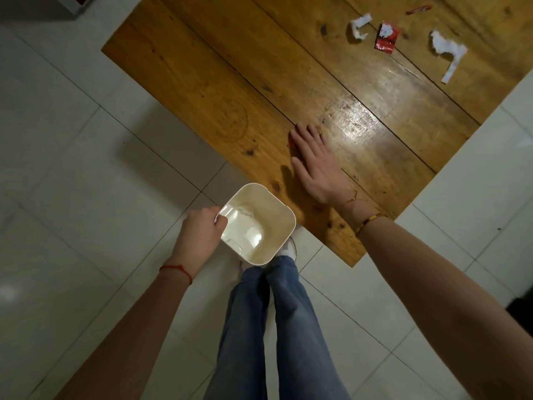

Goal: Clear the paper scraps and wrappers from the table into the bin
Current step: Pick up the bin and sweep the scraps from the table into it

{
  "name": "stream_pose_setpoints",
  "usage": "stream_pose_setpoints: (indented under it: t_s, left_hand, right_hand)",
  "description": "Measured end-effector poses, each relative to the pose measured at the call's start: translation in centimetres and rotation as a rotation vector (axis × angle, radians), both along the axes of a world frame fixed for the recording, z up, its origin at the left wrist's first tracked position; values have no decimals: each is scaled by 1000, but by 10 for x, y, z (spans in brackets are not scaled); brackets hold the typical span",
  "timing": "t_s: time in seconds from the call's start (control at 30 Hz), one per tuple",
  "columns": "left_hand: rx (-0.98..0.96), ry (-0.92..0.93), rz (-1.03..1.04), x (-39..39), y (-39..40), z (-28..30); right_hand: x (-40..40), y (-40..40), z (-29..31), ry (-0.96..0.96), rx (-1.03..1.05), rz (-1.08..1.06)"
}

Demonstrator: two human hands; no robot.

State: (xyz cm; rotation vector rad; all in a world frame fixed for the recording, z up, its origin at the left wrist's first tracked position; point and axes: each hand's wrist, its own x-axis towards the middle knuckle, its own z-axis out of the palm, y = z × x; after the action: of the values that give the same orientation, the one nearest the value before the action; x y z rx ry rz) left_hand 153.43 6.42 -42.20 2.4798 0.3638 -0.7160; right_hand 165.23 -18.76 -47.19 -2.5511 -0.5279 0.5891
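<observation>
My left hand (202, 230) grips the rim of a cream plastic bin (269, 215), held just below the near edge of the wooden table (202, 82). My right hand (315, 163) lies flat on the table with fingers spread, covering a red wrapper (291, 143) of which only a sliver shows at the fingertips. Farther back on the table lie a torn white paper scrap (359, 27), a crumpled red wrapper (386, 37), a larger white paper scrap (448, 50) and a thin red strip (418, 9).
The table stands on a pale tiled floor (72, 140). My legs in blue jeans (274, 327) are beneath the bin. A dark object (522, 313) sits at the right edge, and a box corner (78, 2) shows at top left.
</observation>
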Motion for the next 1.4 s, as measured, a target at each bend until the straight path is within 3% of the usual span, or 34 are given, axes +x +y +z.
stream_pose_setpoints:
  t_s: [0.47, 0.83, 1.03, 1.4]
  left_hand:
    - [-79, 37, 60, -20, -9, -36]
    - [-96, 9, 69, -29, -17, -27]
    - [-135, 1, 37, -44, -26, 14]
    - [-94, -117, -40, -59, -49, 139]
  right_hand:
    - [-54, 18, -9, -18, 62, 18]
    - [-138, 33, 6, 114, 175, 358]
    - [-144, 20, 49, 16, 146, 39]
    - [-170, -31, 168, -154, 82, -244]
